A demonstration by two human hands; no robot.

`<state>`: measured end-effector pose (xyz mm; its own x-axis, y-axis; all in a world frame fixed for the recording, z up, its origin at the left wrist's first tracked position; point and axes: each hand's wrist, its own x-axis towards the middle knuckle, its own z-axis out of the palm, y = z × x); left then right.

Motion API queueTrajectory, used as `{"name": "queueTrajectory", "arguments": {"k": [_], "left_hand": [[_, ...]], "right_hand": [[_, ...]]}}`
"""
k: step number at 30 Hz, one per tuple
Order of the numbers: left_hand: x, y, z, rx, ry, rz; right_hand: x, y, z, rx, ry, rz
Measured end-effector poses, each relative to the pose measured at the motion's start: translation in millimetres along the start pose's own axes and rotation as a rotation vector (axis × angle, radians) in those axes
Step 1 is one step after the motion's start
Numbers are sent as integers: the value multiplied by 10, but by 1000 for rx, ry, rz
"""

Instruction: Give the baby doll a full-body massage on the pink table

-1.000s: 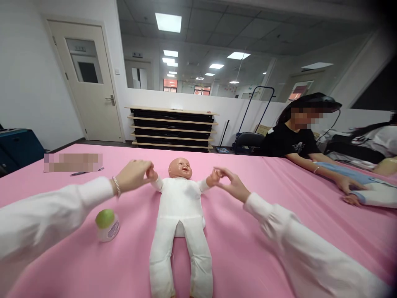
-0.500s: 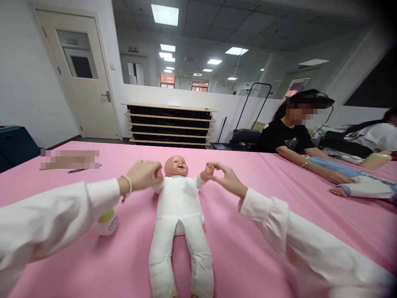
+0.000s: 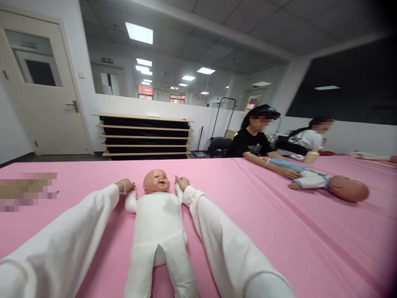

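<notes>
A baby doll (image 3: pixel 159 223) in a white cloth body lies on its back, head at the far end and legs toward me. My left hand (image 3: pixel 125 186) is closed at the end of the doll's arm on the left, which is bent up beside the head. On the other side, my right hand (image 3: pixel 182 182) pinches the doll's other hand, close to its cheek. Both of the doll's small hands are mostly covered by my fingers. White sleeves cover my forearms on either side of the doll.
A pink cloth (image 3: pixel 248 231) covers the table, with creases on the right. Across it, a person in a black T-shirt (image 3: pixel 252 142) handles another doll (image 3: pixel 313 178) in blue and white. A blurred-out brownish item (image 3: pixel 26 186) lies at left. Stacked shelves (image 3: pixel 145 136) stand behind.
Both doll arms, with my hands on them, have gone from out at the sides to up beside its head. My view has turned right; the white bottle no longer shows.
</notes>
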<state>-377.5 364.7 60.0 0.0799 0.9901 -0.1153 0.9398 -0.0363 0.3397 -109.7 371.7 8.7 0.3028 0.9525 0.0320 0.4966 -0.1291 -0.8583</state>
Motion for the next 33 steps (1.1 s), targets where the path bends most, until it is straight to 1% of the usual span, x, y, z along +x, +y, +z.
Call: {"name": "queueTrajectory", "arguments": {"k": [2,3,5,7,8,9,10,11,12,13,14,15,16,17,18,19,20,21,23,24,26,27,28,29,30,31,33], "left_hand": [[13,2,-70,2,-21,-35],[-9,5,-130,-1,-19,-53],[-146,3,-280,-21,36,-59],[-435,-25,-426,-28,146,15],[-630,-54,-473,-10,214,98],[-849,-93,-488,25,273,200],[-1081,-142,-462,85,343,299],[-1311,-199,-389,167,405,399],[-1528,-260,-270,259,445,488],[-1722,-323,-112,356,476,570],[-1886,-382,70,440,525,652],[-2016,-433,256,518,566,731],[-2114,-470,426,580,599,811],[-2182,-488,559,616,639,888],[-2223,-483,639,641,644,916],[-2241,-454,657,641,631,912],[-2235,-404,612,620,592,876],[-2206,-336,511,575,534,814],[-2063,-173,196,426,410,670],[-1945,-93,17,335,367,593],[-1610,39,-302,173,310,427],[-1405,85,-418,125,296,324],[-1187,115,-498,99,281,240],[-971,132,-538,84,257,161],[-771,139,-543,68,201,93],[-598,139,-516,68,133,41],[-368,137,-399,94,41,5]], "right_hand": [[-6,-52,-28,33,60,-48],[-26,-104,-74,57,86,-87],[-127,-224,-236,110,117,-177],[-336,-303,-475,157,102,-319],[-483,-308,-608,166,82,-406],[-654,-284,-738,161,46,-556],[-841,-230,-857,125,1,-714],[-1035,-148,-955,67,-27,-845],[-1225,-45,-1029,-20,-75,-966],[-1402,72,-1077,-135,-146,-1075],[-1556,193,-1101,-250,-244,-1185],[-1681,306,-1106,-344,-314,-1277],[-1774,403,-1099,-414,-352,-1346],[-1833,474,-1089,-457,-368,-1385],[-1861,515,-1082,-471,-357,-1395],[-1862,522,-1082,-460,-330,-1378],[-1839,494,-1090,-431,-300,-1341],[-1794,434,-1102,-384,-265,-1290],[-1642,232,-1122,-237,-178,-1157],[-1534,104,-1117,-146,-130,-1072],[-1258,-165,-1051,39,-55,-848],[-1096,-287,-988,115,-33,-707],[-927,-390,-908,171,-25,-556],[-760,-468,-815,200,-17,-402],[-605,-515,-715,204,-5,-276],[-471,-530,-614,195,-1,-191],[-281,-474,-432,156,5,-96]]}}
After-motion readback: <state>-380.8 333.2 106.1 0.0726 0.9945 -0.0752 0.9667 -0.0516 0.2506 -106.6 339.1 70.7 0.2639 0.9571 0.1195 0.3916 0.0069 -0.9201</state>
